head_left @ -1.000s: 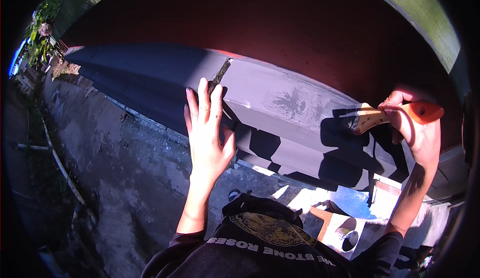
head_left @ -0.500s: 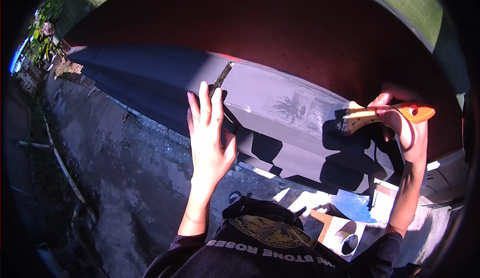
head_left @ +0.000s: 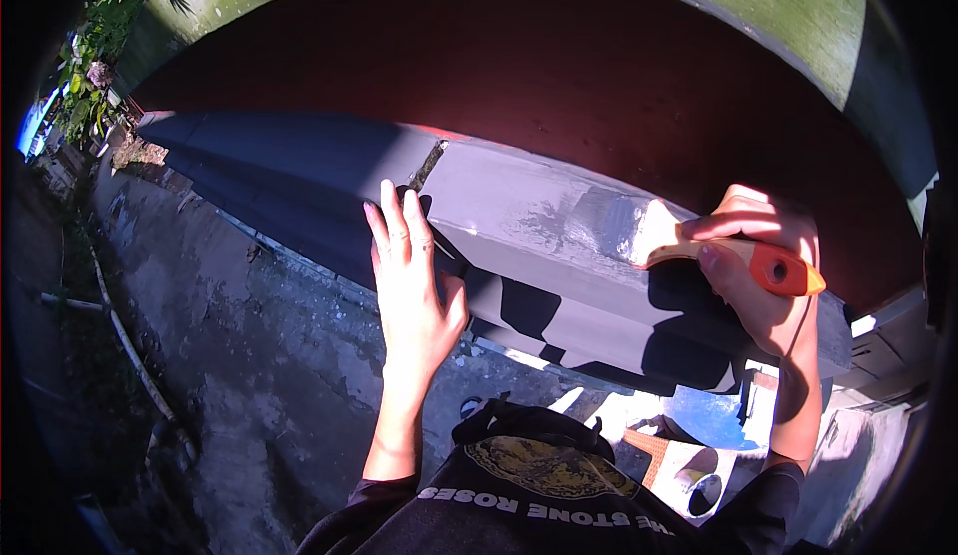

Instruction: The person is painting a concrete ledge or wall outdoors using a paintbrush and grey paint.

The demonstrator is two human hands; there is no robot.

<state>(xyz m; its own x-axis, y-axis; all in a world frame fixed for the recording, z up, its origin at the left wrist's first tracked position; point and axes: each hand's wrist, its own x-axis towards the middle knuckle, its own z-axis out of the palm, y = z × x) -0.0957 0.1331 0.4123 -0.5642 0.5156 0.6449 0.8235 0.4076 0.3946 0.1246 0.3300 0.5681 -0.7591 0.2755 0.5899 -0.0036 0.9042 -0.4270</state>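
Observation:
My right hand grips a paintbrush with a wooden neck and an orange handle end. The bristles press on the top of a grey ledge, over a darker, wet-looking grey patch. My left hand lies with fingers stretched against the ledge, beside a dark gap that crosses it. Nothing is held in that hand. Both hands cast shadows on the ledge's stepped front.
Behind the ledge rises a dark red wall with a green border. Below lies a worn concrete floor. A blue sheet-like piece and an open round container are near my right arm. Plants grow at far left.
The paintbrush in my right hand has moved left along the ledge, and its bristles now bear on the middle of the patch. My left hand stays at about the same place.

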